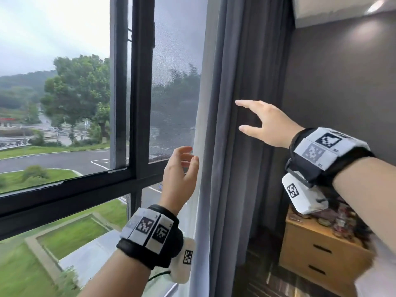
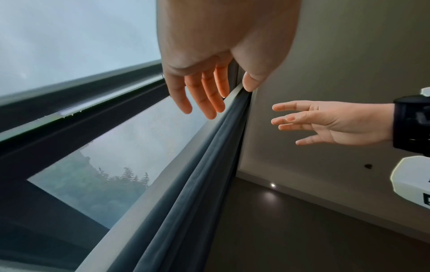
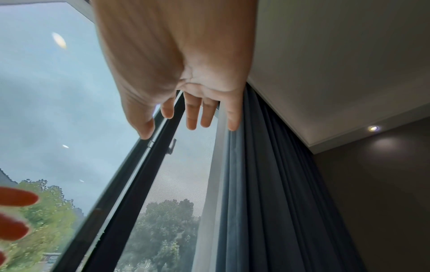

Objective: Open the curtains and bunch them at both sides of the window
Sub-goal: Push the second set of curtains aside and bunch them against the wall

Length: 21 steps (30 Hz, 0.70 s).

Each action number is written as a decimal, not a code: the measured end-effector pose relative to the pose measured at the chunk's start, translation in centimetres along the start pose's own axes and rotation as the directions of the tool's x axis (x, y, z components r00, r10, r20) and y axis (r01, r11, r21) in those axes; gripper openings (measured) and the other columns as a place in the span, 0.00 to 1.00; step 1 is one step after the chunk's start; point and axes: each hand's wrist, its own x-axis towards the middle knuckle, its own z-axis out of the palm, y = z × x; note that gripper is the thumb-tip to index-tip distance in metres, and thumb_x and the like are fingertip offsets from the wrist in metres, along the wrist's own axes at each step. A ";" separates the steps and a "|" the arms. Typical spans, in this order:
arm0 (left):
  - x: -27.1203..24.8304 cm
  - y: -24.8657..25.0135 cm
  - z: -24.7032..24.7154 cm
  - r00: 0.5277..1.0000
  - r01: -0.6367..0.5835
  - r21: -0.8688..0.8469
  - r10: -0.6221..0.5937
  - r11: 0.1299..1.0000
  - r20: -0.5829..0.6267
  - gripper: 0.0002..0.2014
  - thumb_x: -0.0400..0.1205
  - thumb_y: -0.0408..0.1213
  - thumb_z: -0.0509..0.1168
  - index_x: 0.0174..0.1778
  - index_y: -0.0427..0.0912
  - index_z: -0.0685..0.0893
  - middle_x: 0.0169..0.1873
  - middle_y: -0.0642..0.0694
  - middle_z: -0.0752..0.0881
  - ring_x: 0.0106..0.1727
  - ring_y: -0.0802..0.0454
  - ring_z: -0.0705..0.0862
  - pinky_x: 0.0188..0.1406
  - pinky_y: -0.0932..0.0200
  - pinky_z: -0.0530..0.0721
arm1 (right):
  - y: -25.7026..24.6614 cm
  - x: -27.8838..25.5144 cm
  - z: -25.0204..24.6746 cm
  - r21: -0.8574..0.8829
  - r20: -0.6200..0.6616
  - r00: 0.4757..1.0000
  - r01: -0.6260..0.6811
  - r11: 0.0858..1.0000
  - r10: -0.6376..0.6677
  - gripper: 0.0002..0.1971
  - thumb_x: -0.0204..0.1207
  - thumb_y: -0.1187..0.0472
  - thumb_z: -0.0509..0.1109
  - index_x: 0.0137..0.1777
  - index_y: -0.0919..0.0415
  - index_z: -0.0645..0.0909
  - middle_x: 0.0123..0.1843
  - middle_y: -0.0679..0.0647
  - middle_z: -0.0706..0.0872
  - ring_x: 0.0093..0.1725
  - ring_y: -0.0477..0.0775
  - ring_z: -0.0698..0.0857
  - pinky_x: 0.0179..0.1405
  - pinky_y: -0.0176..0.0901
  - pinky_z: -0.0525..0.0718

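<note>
The grey-blue curtain [image 1: 235, 189] hangs in bunched folds at the window's right side, with a white sheer curtain [image 1: 202, 103] along its left edge. My left hand [image 1: 189, 156] is raised beside the sheer's edge, its fingers relaxed and holding nothing. In the left wrist view that hand [image 2: 229, 99] has its thumb close to the curtain [image 2: 186, 202] edge; contact is unclear. My right hand [image 1: 240, 115] is higher, spread open in front of the dark folds. The right wrist view shows the right hand [image 3: 179, 128] open, with the curtain [image 3: 267, 202] past its fingers.
The black window frame [image 1: 139, 103] and a mesh screen [image 1: 175, 82] fill the left. A dark wall [image 1: 342, 82] stands right of the curtain. Below it is a wooden drawer cabinet [image 1: 317, 249] with clutter on top.
</note>
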 end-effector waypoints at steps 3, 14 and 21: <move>4.7 -3.2 1.8 0.996 -0.050 0.038 0.046 0.998 0.080 0.12 0.81 0.38 0.61 0.60 0.43 0.77 0.45 0.52 0.83 0.43 0.65 0.81 0.38 0.82 0.75 | 2.3 3.4 2.7 0.008 -0.010 1.000 -0.019 1.000 0.019 0.32 0.78 0.58 0.68 0.81 0.52 0.62 0.80 0.53 0.69 0.80 0.56 0.65 0.75 0.41 0.59; 23.9 -16.1 7.2 0.974 -0.117 0.139 0.086 0.983 0.210 0.19 0.81 0.44 0.62 0.67 0.43 0.73 0.61 0.42 0.81 0.52 0.55 0.79 0.53 0.60 0.72 | 9.7 20.7 10.4 -0.100 -0.031 0.999 -0.029 0.995 0.026 0.34 0.80 0.54 0.64 0.83 0.47 0.53 0.86 0.52 0.53 0.85 0.53 0.49 0.82 0.59 0.56; 28.8 -22.9 11.5 0.927 0.052 0.111 -0.090 0.992 0.365 0.42 0.71 0.62 0.60 0.79 0.49 0.57 0.76 0.44 0.66 0.71 0.51 0.72 0.71 0.46 0.72 | 12.8 28.9 11.9 -0.304 0.080 0.996 0.073 0.950 -0.051 0.36 0.80 0.57 0.64 0.84 0.48 0.50 0.87 0.53 0.51 0.86 0.54 0.46 0.83 0.58 0.54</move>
